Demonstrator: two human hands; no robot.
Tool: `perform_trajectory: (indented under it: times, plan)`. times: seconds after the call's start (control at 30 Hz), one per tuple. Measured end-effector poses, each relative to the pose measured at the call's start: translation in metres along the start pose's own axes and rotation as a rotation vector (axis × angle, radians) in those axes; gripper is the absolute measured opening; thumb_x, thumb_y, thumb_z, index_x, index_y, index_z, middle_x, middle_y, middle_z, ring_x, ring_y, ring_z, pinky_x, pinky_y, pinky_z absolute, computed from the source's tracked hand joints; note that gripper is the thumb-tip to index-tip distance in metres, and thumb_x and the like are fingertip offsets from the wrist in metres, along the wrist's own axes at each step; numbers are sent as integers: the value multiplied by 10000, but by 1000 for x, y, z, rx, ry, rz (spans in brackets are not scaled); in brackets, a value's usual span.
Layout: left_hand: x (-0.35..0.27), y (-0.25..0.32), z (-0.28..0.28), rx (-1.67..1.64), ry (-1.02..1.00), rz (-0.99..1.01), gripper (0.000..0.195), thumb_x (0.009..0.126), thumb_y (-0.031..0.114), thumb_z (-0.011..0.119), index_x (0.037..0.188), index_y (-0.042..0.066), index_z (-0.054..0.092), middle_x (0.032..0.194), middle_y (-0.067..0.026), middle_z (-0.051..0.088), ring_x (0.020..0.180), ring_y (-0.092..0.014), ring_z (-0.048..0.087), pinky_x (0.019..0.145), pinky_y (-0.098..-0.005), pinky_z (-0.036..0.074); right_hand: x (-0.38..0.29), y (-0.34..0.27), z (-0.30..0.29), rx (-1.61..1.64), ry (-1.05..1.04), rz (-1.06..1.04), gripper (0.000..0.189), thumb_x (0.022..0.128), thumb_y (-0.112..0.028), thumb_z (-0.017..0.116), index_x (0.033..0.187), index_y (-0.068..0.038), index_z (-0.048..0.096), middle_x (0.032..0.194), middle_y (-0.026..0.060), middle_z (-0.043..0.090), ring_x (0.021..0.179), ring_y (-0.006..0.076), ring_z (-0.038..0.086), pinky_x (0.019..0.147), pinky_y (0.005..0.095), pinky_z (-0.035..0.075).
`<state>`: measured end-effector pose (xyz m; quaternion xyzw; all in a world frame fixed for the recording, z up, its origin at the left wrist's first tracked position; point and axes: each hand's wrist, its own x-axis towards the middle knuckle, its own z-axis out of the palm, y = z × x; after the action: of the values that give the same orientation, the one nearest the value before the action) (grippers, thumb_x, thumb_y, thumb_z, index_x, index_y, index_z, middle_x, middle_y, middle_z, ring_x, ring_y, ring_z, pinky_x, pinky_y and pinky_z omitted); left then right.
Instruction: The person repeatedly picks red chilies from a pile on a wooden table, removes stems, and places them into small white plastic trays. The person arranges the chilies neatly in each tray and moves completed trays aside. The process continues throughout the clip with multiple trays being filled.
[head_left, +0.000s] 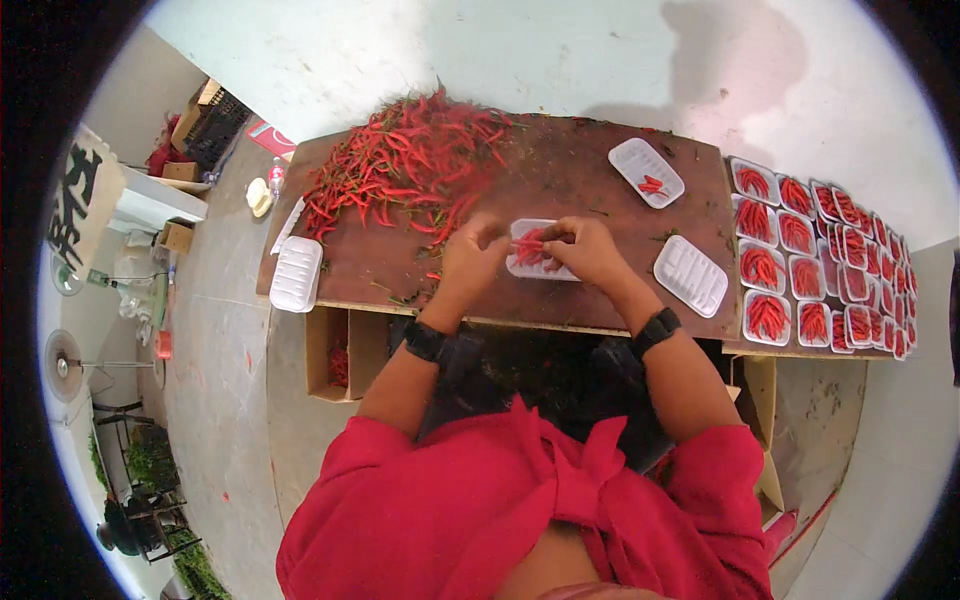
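Observation:
A white ribbed plastic tray (517, 268) lies at the front middle of the brown table, with red chillies (531, 247) in and over it. My right hand (583, 246) bends over the tray's right part, its fingers closed around some of these chillies. At the tray's left edge is my left hand (474, 253), fingers curled towards the chilli ends. Blur hides whether it grips one. To the upper left spreads a large heap of red chillies (405, 150) with green stems.
Right of my hands lie a tray (628, 161) with a few chilli pieces and a white tray (691, 276). Filled chilli trays (765, 266) crowd the right end, some stacked. White trays (296, 274) sit at the left edge. Below stands a cardboard box (367, 352).

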<state>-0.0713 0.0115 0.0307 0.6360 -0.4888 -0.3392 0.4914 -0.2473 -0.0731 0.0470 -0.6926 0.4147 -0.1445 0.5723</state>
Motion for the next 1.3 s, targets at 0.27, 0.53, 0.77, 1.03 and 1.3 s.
perform_trajectory:
  times: [0.27,0.53,0.77,1.03,1.3]
  plan:
    - [-7,13,10,256,-227,74,248,789,188,637,972,21,652,912,-139,648,818,-243,635,730,-339,485,-2,16,2,-27,3,-152,244,747,-145,686,983,-79,688,895,103,696,769,196,673,709,325,524]
    - [11,-2,9,516,-109,193,249,774,201,636,958,34,652,922,-141,646,856,-275,626,763,-352,483,2,19,-18,-285,264,-215,233,739,-131,633,924,8,663,813,143,674,714,200,661,671,321,514]
    - [45,-22,10,708,-71,366,214,752,215,635,898,59,656,895,-132,630,876,-327,596,766,-409,477,3,25,-32,-508,298,-171,288,749,-268,629,907,-31,673,887,183,656,838,329,630,754,412,490]
    - [58,-29,23,793,-147,337,193,738,201,620,869,65,658,868,-140,621,859,-334,595,747,-430,473,2,27,-31,-526,265,-171,271,764,-276,589,872,-45,681,838,193,650,794,369,624,727,453,494]
    - [55,-34,23,808,-170,331,181,728,169,597,867,69,656,879,-157,621,860,-353,591,761,-434,475,5,29,-28,-590,254,-132,263,744,-265,588,857,-48,686,860,201,650,800,378,626,735,465,494]
